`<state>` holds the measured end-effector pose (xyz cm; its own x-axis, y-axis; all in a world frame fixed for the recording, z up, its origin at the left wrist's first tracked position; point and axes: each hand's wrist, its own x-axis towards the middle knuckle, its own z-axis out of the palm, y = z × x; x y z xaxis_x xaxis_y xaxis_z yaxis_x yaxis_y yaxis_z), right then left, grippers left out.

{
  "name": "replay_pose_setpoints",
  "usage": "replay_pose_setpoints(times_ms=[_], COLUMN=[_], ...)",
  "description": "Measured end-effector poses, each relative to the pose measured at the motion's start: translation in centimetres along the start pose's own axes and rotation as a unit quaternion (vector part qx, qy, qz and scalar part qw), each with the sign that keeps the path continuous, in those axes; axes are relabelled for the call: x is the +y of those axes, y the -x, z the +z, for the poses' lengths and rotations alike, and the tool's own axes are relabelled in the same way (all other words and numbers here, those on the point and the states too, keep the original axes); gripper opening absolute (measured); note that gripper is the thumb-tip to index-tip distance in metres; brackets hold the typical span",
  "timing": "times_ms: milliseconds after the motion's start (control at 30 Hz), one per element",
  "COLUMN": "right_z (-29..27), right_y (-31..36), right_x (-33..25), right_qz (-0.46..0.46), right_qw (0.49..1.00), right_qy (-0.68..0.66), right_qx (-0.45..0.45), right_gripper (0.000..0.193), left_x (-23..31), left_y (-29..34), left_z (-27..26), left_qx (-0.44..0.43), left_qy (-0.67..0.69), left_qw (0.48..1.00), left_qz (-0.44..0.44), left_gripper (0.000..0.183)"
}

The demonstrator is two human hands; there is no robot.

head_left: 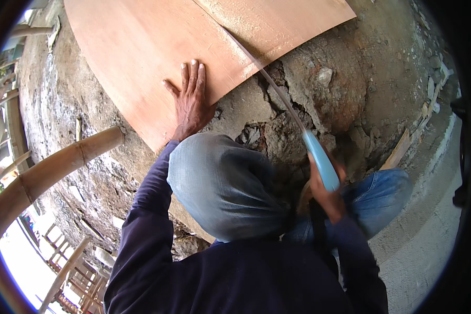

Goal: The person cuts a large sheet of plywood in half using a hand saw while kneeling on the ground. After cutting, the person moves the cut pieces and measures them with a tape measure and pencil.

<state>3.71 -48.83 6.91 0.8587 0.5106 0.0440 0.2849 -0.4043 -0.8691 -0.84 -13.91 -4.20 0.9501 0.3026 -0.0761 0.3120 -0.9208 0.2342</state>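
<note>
At the far left slants a thick bamboo pole [57,170]. Next, a thin tan wooden sheet [136,57] spreads across the top, the left hand [192,102] lying flat on it near its lower edge, fingers slightly apart. Right of that hand, a handsaw [282,98] has its narrow blade in a slit [209,14] in the sheet; its light-blue handle [320,157] points lower right, the right hand [324,194] clamped around it, just beside a jeans-clad knee [387,193]

The rough, cracked ground [240,111] is partly covered by a thin, tan wooden sheet [136,57]; to the right, a pale stone [324,77] and a wood strip [397,150] are also borne.
</note>
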Motion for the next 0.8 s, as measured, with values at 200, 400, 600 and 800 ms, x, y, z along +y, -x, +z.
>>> replay_pose_setpoints(times_ms=[200,400,600,800], right_z=[8.4,-1.3,7.1,3.0], right_y=[-8.5,3.0,-8.1,-1.6], right_x=[6.2,0.7,3.6,3.1], right_qz=[0.021,-0.019,-0.003,0.061], right_qw=[0.998,0.999,0.998,0.997], right_qy=[-0.058,0.023,-0.056,-0.031], right_qx=[-0.004,0.019,0.041,0.022], right_gripper=[0.053,0.032,0.020,0.024], left_x=[0.5,0.1,0.2,0.5], left_y=[0.0,0.3,0.0,0.0], left_z=[-0.3,0.3,0.1,-0.1], left_qx=[0.020,0.011,0.021,0.019], left_qy=[-0.022,-0.005,-0.001,-0.017], left_qw=[1.000,1.000,1.000,1.000], left_qz=[-0.003,-0.005,0.005,-0.004], left_gripper=[0.118,0.122,0.121,0.119])
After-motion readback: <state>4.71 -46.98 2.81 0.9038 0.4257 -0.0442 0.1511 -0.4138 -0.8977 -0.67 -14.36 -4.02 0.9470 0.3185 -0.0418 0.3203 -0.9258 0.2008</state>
